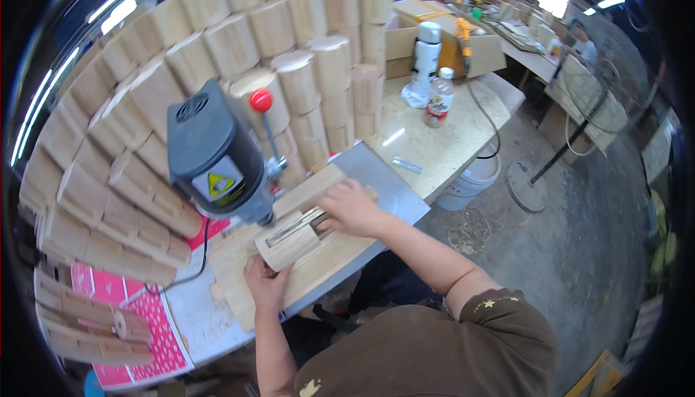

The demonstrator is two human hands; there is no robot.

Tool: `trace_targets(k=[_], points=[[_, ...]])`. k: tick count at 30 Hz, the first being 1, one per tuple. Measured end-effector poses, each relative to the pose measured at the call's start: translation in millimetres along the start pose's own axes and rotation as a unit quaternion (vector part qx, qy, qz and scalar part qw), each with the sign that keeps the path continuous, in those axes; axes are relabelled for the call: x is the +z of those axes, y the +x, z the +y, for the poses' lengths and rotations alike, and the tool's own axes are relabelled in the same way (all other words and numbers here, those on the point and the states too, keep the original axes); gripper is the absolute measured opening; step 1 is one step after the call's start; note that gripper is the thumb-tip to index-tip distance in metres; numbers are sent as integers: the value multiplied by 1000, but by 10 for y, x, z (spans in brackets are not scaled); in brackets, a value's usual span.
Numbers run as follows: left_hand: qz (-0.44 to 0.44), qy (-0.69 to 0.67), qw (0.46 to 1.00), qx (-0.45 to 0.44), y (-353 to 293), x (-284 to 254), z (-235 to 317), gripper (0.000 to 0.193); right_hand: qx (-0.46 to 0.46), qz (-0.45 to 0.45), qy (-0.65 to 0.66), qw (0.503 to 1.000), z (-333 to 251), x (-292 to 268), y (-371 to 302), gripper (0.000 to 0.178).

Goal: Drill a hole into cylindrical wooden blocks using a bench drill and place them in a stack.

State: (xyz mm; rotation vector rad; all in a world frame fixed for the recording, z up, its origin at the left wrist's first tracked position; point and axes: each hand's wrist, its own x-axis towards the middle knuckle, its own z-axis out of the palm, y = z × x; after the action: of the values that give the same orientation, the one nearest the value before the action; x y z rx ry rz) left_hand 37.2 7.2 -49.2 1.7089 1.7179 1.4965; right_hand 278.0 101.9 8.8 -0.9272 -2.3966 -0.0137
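Note:
A pale, rounded wooden block (288, 249) with a long slot along its top lies on a flat wooden board (318, 272) in front of me. My left hand (266, 283) grips its near left end, thumb and fingers at the lower edge. My right hand (352, 209) is closed over the far right end, its fingertips partly hidden behind the block and the hand. Just beyond the block stands a grey bench drill (213, 152) with a red-knobbed lever (261, 102). Its chuck (266, 217) is close above the block's far side.
Tall curved stacks of similar wooden blocks (181, 57) wall in the drill at left and behind. On the right side table stand a white flask (426, 60), a drink bottle (439, 99) and a cardboard box (485, 53). A white bucket (469, 183) and a fan stand (527, 186) are on the floor.

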Motion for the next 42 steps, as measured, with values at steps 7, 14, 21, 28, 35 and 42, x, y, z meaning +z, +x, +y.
trace_targets(k=[7, 14, 21, 28, 35, 42], points=[[-6, -101, 983, -153, -529, -932, 33, 26, 5, -29, -38, 999, 65, -72, -183, 33], [39, -252, 879, -403, -334, -1133, 444, 32, -20, -45, 29, 998, -228, -92, -98, 33], [32, -239, 851, -468, -328, -904, 486, 39, -27, -36, 26, 999, -313, -76, -154, 33], [-73, -400, 823, -396, -260, -503, 414, 43, -29, -22, 20, 999, -425, -17, -155, 34], [24, -150, 982, -112, -472, -172, 245, 56, 27, 7, 23, 999, -276, 42, -115, 44], [39, 196, 980, -17, -261, 76, 101, 76, 82, 36, -12, 996, -168, 246, 147, 50]])
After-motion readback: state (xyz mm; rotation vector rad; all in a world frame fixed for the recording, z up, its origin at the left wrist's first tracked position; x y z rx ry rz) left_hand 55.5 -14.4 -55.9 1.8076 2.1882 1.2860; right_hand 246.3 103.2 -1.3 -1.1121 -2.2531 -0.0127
